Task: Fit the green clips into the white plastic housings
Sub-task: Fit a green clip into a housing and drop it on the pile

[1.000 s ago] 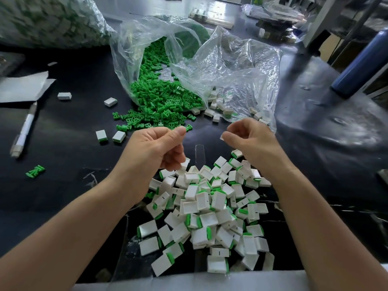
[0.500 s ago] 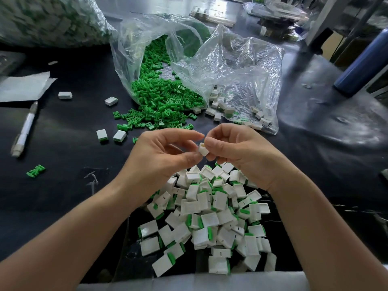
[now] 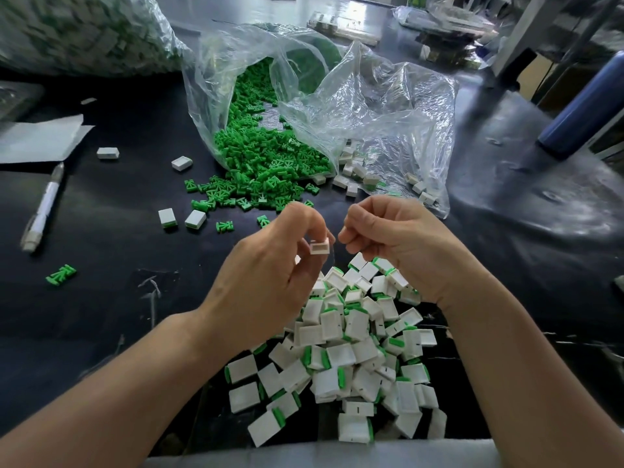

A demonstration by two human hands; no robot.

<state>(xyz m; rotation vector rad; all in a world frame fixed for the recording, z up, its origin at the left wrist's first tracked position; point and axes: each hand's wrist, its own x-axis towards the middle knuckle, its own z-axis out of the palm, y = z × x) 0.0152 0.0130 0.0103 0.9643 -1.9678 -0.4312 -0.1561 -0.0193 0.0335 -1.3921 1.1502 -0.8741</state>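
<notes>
The left hand (image 3: 266, 278) pinches one empty white housing (image 3: 319, 247) at its fingertips, open side toward the camera. Just beside it, the right hand (image 3: 398, 241) has its fingers curled tight; whether they hold a clip cannot be told. Below lies a heap of fitted housings (image 3: 351, 352), too many to count. Beyond are two clear bags: the left bag (image 3: 209, 96) spills green clips (image 3: 266, 163), and the right bag (image 3: 405, 106) holds loose housings (image 3: 351, 170). Four stray housings (image 3: 181, 163) and one pen (image 3: 44, 207) lie to the left on the desk (image 3: 101, 315).

Bright, diffuse light from above and behind. Glare on the glossy black desk (image 3: 557, 204) and the clear plastic bag (image 3: 381, 109). Wide-angle bending and blur at frame edges.
</notes>
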